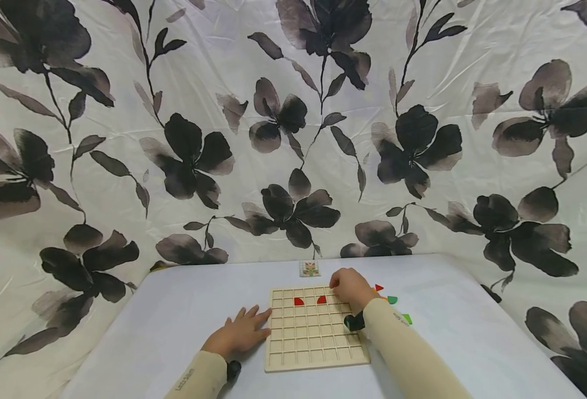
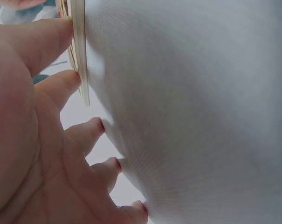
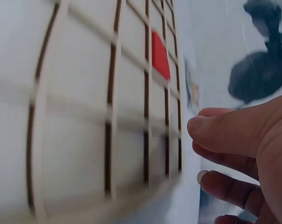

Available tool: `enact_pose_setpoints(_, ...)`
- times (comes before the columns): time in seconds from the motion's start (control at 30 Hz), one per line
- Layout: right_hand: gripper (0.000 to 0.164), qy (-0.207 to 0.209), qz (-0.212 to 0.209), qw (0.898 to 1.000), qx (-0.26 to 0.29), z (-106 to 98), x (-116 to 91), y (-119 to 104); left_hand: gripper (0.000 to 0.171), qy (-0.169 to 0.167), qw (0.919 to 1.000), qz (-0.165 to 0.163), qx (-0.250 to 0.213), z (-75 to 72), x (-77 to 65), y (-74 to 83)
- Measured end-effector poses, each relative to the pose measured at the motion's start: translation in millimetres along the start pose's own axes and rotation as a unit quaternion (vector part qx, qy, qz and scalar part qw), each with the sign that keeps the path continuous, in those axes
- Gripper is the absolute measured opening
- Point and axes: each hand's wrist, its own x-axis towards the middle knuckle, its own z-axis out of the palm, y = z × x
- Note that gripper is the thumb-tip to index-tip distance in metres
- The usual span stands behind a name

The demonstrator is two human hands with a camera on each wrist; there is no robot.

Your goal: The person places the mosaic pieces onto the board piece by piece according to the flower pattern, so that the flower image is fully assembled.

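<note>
A pale wooden grid board (image 1: 305,335) lies on the white table, with one red quarter-round piece (image 1: 299,301) and another red piece (image 1: 321,299) in its second row of cells. My left hand (image 1: 240,332) rests palm down at the board's left edge, fingers spread. In the left wrist view its thumb and a finger touch the board's side (image 2: 79,51); the other fingertips are on the tabletop. My right hand (image 1: 350,288) is over the board's far right corner. Its fingers (image 3: 224,133) are loosely bent, thumb close to the index finger, with no piece showing between them.
Behind the board lies a small card (image 1: 310,269) with a coloured pattern. To the right, partly behind my right arm, are a red triangle (image 1: 379,287), a green half-round piece (image 1: 392,300) and a light green piece (image 1: 407,318). A floral cloth (image 1: 283,166) hangs beyond the table.
</note>
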Motion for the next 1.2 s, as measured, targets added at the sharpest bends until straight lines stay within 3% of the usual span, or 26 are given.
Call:
enact_pose_setpoints(0.3, 0.009, 0.000, 0.074, 0.997, -0.007, -25, -13, 33, 0.058, 0.004, 1.0000, -0.002, 0.001, 1.3, 2.3, -1.7)
enact_pose_setpoints(0.57, 0.018, -0.004, 0.106, 0.994, -0.030, -42, -19, 55, 0.058, 0.001, 1.0000, -0.005, 0.000, -1.1, 2.5, -0.4)
enact_pose_setpoints(0.8, 0.017, -0.002, 0.147, 0.987, -0.066, -37, -25, 73, 0.059, -0.005, 0.9999, -0.010, 0.007, -0.5, 1.8, 0.3)
enact_pose_setpoints(1.2, 0.012, -0.008, 0.155, 0.985, -0.074, -33, -28, 82, 0.059, 0.000, 0.9999, -0.010, 0.014, 0.9, 2.5, 0.9)
